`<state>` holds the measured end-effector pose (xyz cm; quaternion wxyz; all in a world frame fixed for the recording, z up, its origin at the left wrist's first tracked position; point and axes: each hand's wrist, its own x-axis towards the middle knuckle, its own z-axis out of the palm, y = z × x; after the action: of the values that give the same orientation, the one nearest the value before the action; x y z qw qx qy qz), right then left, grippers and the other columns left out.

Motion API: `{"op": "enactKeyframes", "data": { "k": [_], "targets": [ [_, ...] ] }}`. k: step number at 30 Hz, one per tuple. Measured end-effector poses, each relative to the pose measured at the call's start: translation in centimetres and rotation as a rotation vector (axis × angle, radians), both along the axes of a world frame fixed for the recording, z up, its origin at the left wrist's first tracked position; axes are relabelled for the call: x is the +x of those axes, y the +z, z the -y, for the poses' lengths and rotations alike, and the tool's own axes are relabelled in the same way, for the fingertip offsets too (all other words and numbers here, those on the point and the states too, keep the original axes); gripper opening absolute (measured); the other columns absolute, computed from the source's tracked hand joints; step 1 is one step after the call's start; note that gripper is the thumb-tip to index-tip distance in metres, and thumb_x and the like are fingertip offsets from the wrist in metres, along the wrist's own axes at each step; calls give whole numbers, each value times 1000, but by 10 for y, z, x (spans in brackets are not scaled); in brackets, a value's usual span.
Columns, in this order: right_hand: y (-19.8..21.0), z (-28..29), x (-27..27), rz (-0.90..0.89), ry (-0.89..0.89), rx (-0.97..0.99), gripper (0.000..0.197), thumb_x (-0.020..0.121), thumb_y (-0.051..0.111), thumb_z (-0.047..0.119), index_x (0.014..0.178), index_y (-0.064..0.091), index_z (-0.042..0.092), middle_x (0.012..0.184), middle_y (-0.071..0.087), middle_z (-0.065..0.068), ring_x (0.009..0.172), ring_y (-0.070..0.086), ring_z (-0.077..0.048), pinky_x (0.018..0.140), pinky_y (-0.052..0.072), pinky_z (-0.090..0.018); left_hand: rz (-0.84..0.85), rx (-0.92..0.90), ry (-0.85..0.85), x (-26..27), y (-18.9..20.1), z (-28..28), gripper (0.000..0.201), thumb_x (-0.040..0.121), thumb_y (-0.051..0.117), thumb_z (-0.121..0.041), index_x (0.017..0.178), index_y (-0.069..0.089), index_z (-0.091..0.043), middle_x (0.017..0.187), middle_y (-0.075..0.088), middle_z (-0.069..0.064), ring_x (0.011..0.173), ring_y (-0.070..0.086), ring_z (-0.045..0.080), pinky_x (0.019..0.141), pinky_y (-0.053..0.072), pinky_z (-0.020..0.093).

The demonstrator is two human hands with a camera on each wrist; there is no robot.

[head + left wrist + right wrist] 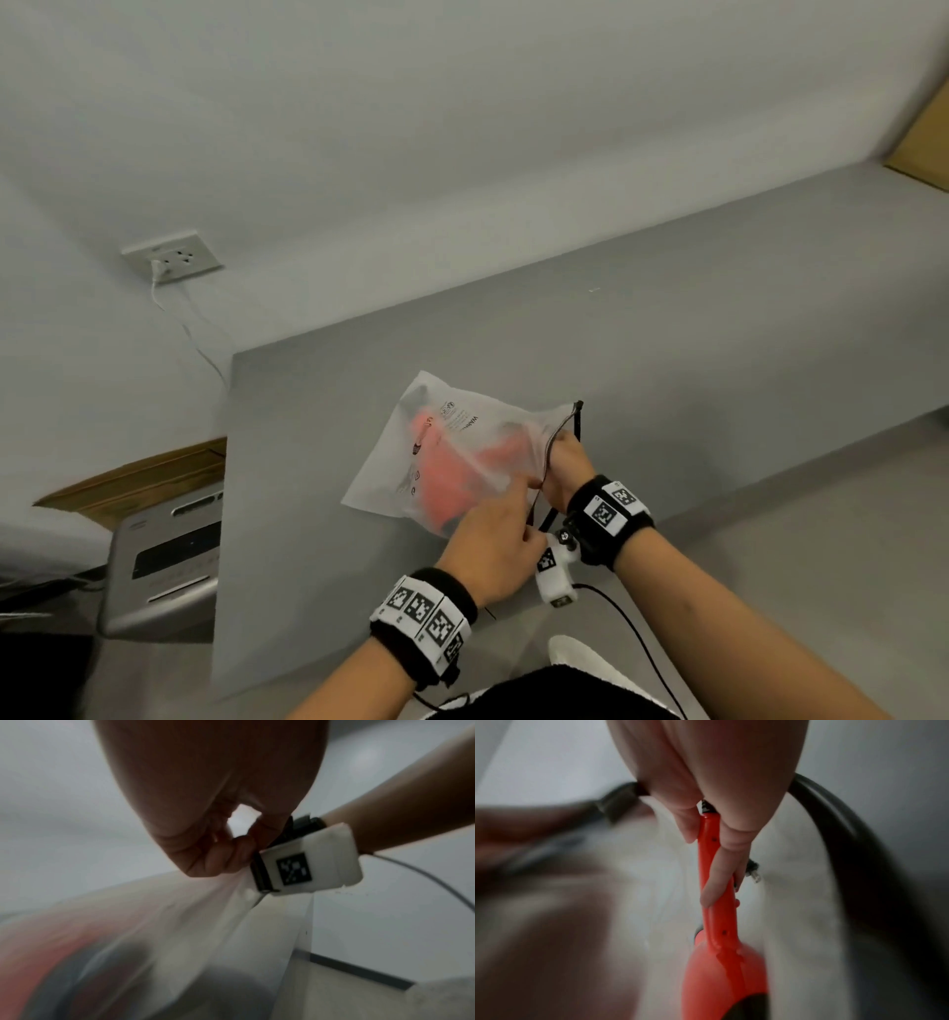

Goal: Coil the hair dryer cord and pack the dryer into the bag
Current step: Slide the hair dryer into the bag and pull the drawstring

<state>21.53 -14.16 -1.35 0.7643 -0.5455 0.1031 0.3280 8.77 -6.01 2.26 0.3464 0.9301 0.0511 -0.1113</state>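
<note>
Held orange hair dryer [452, 457] inside frosted bag [390, 478] on grey tabletop [667, 334]

Wrapped right hand [567, 465] round the dryer's handle within the bag's right-hand mouth, fingers [718, 870] curled tight on it; pinched the near edge of that mouth with left hand [493, 550], thumb and fingertips closed on the plastic. Had the bag lying towards the tabletop's left end, dryer's body pointing left inside it. Had black cord [834, 833] arching to the right of the gripping hand, plug [754, 874] just beside the fingers. Beyond, wall socket [172, 257] at far left with white cable [190, 329] hanging
</note>
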Motion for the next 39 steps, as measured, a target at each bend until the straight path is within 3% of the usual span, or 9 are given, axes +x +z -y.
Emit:
{"op": "enactKeyframes", "data": {
  "k": [5,8,12,16,21,27,30,35,39],
  "targets": [
    [-8,16,4,74,153,-25,28,99,57,19,115,70,0,109,75,-18,94,74,-35,76,61,-43,11,-88,3,1,-4,-4,47,92,50,-18,137,43,-28,65,52,-10,57,47,5,59,37,25],
    [-17,32,5,80,271,-182,29,100,48,12,119,69,8,105,78,-18,81,76,-29,63,60,-35,15,-108,8,1,-8,-4,44,93,50,-19,136,47,-28,66,56,-10,56,49,4,56,37,22],
    [-33,63,6,20,258,-323,27,99,49,11,110,67,-5,95,75,-27,70,71,-34,58,60,-36,0,-62,1,0,-12,-4,44,93,49,-20,137,53,-25,69,55,-11,60,50,4,61,39,25],
    [-53,88,8,-31,24,-497,19,100,53,14,95,63,-2,77,68,-22,54,61,-29,48,53,-31,-54,37,-109,-8,-22,-1,47,95,48,-23,141,51,-22,94,68,2,91,64,25,80,49,36],
    [-61,83,11,-81,-118,-452,22,99,62,24,104,59,2,89,68,-19,66,67,-31,51,56,-34,-155,166,-260,-13,-33,10,49,96,42,-21,144,45,-17,114,68,13,102,61,33,84,48,42],
    [-55,67,12,-143,-143,-385,19,97,62,4,78,66,8,63,64,-7,55,61,-21,46,49,-26,-323,204,-344,-11,-42,10,42,90,43,-18,130,51,-11,107,68,20,97,62,41,81,53,46],
    [-55,69,13,-96,-154,-346,17,98,61,5,83,68,6,66,64,-6,51,61,-16,40,48,-22,-362,202,-359,-6,-43,-2,45,93,45,-16,136,57,-12,114,71,18,104,66,37,89,55,45],
    [-40,75,13,161,-94,-423,13,98,61,3,100,71,-4,69,66,-11,50,62,-16,40,53,-24,-84,135,-206,26,-14,-28,36,100,48,-17,131,63,-27,115,72,-4,91,65,7,81,49,20],
    [-5,70,17,495,31,-513,10,96,65,14,93,75,12,70,67,-9,56,62,-19,46,52,-27,226,36,-35,61,24,-41,28,103,52,-23,129,63,-22,112,66,-6,99,60,7,91,46,22]
  ]
}}
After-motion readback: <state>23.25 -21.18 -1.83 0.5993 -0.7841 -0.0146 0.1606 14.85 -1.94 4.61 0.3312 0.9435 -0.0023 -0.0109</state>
